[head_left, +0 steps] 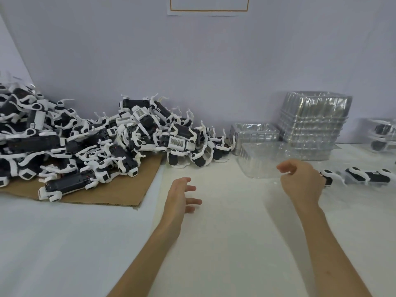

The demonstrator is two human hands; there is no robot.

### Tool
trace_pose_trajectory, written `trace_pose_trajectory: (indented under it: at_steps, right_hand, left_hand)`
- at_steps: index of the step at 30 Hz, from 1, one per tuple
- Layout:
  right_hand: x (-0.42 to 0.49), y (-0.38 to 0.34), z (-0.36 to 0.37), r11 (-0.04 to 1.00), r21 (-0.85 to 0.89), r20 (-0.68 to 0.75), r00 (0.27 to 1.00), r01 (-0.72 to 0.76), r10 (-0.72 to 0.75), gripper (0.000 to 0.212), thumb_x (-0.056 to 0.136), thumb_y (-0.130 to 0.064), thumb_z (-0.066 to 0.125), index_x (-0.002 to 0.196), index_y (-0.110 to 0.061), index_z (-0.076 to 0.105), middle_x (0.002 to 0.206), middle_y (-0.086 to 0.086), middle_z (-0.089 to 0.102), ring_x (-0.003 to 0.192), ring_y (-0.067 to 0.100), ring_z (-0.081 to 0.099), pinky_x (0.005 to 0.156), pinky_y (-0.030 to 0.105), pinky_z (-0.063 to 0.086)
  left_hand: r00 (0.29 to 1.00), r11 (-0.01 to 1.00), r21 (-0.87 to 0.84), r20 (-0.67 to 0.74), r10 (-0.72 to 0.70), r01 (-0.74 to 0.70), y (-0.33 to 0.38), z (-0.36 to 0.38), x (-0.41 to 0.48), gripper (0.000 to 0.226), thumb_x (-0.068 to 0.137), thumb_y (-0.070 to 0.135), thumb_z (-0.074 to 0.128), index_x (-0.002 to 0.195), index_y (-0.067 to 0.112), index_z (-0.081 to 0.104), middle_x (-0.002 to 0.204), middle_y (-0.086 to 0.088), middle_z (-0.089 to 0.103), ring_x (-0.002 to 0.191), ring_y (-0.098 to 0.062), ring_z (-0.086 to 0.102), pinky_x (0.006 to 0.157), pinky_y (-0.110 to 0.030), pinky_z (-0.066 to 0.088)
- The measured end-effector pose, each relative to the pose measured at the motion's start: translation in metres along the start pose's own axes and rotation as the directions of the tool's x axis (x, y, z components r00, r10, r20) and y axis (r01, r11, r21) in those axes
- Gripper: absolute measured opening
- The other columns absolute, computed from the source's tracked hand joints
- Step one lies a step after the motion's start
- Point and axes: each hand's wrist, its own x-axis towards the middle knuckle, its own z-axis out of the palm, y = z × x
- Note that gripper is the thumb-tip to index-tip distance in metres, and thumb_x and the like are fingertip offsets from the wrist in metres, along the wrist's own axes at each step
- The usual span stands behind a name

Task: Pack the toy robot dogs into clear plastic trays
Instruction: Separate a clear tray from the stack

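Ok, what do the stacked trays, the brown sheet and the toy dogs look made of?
Stacked trays: thin clear plastic, glossy, see-through with glints. Brown sheet: matte cardboard, probably corrugated, by its rough edge. Toy dogs: likely hard moulded plastic, black bodies, white legs, slight sheen.

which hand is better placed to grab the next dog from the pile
Left, probably. The left hand is open, empty and nearer the pile of toy dogs; the right hand sits farther off, by the clear tray.
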Motion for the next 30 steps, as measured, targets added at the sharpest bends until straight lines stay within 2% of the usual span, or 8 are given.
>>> trace_pose_trajectory:
  at_steps: [11,15,17,19,21,23,27,30]
  right_hand:
    - [0.021,0.053,-0.016,0.977,0.003,-0.350,0.915,-0.212,0.200,0.030,0.080,0.003,0.057,0.095,-0.016,0.074,0.099,0.012,0.073,0.099,0.038,0.057,0.098,0.047,0.031]
    - [0.018,0.035,-0.009,0.997,0.066,-0.413,0.909,-0.027,0.052,0.032,0.078,0.004,0.060,0.101,-0.013,0.073,0.108,0.015,0.067,0.101,0.040,0.056,0.091,0.038,0.034]
    - [0.016,0.016,0.005,0.981,0.128,-0.325,0.941,0.143,-0.095,0.034,0.080,0.007,0.060,0.105,-0.012,0.072,0.112,0.012,0.065,0.105,0.035,0.058,0.090,0.034,0.040]
    - [0.018,-0.003,0.027,0.966,0.083,-0.111,0.966,0.244,-0.234,0.045,0.078,0.010,0.060,0.116,-0.012,0.069,0.123,0.010,0.063,0.116,0.033,0.055,0.099,0.041,0.045]
    - [0.024,-0.011,0.049,0.946,-0.134,0.143,0.950,0.296,-0.277,0.059,0.076,0.009,0.064,0.130,-0.014,0.061,0.136,0.008,0.057,0.130,0.031,0.046,0.108,0.048,0.038]
    - [0.037,-0.007,0.064,0.878,-0.372,0.291,0.936,0.302,-0.198,0.066,0.078,-0.001,0.070,0.139,-0.019,0.052,0.142,0.005,0.051,0.137,0.028,0.040,0.112,0.045,0.029]
    - [0.059,-0.002,0.069,0.767,-0.551,0.323,0.931,0.329,-0.168,0.043,0.081,-0.010,0.067,0.119,-0.030,0.063,0.115,-0.004,0.064,0.117,0.021,0.055,0.105,0.038,0.030]
    - [0.059,-0.013,0.063,0.848,-0.349,0.363,0.892,0.400,-0.271,0.041,0.078,0.002,0.061,0.102,-0.031,0.066,0.092,-0.010,0.062,0.104,0.022,0.059,0.096,0.036,0.029]
  left_hand:
    - [1.000,1.000,0.025,0.001,-0.007,0.007,0.002,0.002,-0.003,0.025,0.104,0.032,0.038,0.113,0.023,0.060,0.111,-0.004,0.067,0.072,-0.019,0.071,0.068,-0.033,0.048]
    - [1.000,0.999,0.029,-0.003,-0.013,0.013,0.002,0.003,-0.003,0.025,0.104,0.031,0.038,0.112,0.022,0.060,0.111,-0.004,0.067,0.071,-0.019,0.071,0.067,-0.033,0.047]
    - [1.000,0.999,0.031,-0.005,-0.015,0.015,0.004,0.004,-0.004,0.025,0.104,0.030,0.037,0.111,0.022,0.060,0.110,-0.004,0.067,0.071,-0.019,0.071,0.066,-0.032,0.047]
    - [1.000,0.999,0.034,-0.005,-0.010,0.010,0.004,0.004,-0.005,0.026,0.105,0.030,0.036,0.112,0.021,0.060,0.111,-0.005,0.066,0.071,-0.020,0.070,0.066,-0.032,0.047]
    - [1.000,0.999,0.040,-0.001,-0.010,0.010,0.005,0.004,-0.007,0.027,0.105,0.029,0.036,0.112,0.020,0.060,0.110,-0.006,0.067,0.071,-0.020,0.070,0.066,-0.032,0.047]
    - [1.000,0.999,0.050,0.005,-0.015,0.015,0.004,0.004,-0.007,0.027,0.104,0.027,0.036,0.110,0.019,0.061,0.108,-0.006,0.068,0.071,-0.019,0.070,0.066,-0.031,0.049]
    - [0.998,0.998,0.034,0.048,-0.045,0.044,0.003,0.000,-0.004,0.025,0.103,0.018,0.042,0.105,0.012,0.066,0.100,-0.011,0.071,0.069,-0.021,0.072,0.065,-0.029,0.054]
    - [0.992,0.998,0.028,0.118,-0.051,0.048,0.002,-0.002,-0.004,0.021,0.101,0.013,0.048,0.104,0.009,0.069,0.097,-0.011,0.072,0.074,-0.022,0.073,0.069,-0.029,0.057]
